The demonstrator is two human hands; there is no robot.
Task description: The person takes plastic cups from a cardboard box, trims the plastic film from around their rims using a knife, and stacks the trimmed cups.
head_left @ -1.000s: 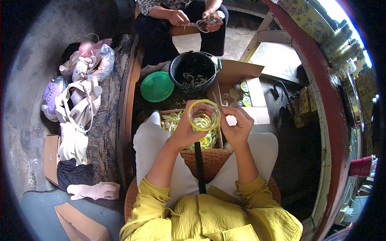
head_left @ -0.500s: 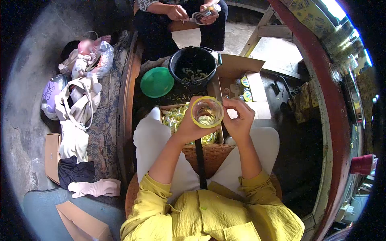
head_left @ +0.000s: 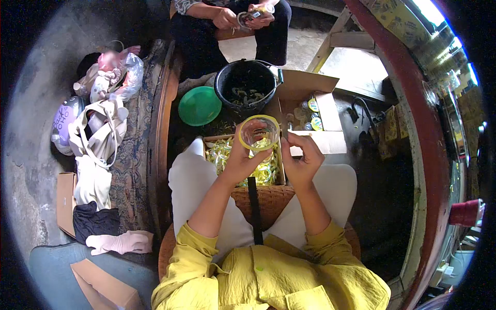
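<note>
My left hand (head_left: 238, 164) is wrapped round a clear plastic cup (head_left: 258, 135) with a yellow rim, its open mouth tilted toward me. Little shows inside the cup, and light passes through its wall. Just right of the rim, my right hand (head_left: 304, 161) has thumb and forefinger pinched together. What that pinch holds, if anything, is too small to make out. Below both hands, between my knees, glossy yellow-green strips or wrappers (head_left: 219, 151) fill a cardboard box (head_left: 283, 174).
Ahead stand a black bucket (head_left: 221, 93) with scraps inside and a green plastic lid or plate (head_left: 199, 106). An open carton (head_left: 330, 112) at the right holds several lidded cups. Across from me, another person's hands (head_left: 258, 19) hold a small container. Bags (head_left: 98, 129) lie on the left bench.
The cup has shifted slightly left and up, and its mouth tilts differently. My right fingertips sit a little lower beside the rim. The other person's hands have moved slightly left.
</note>
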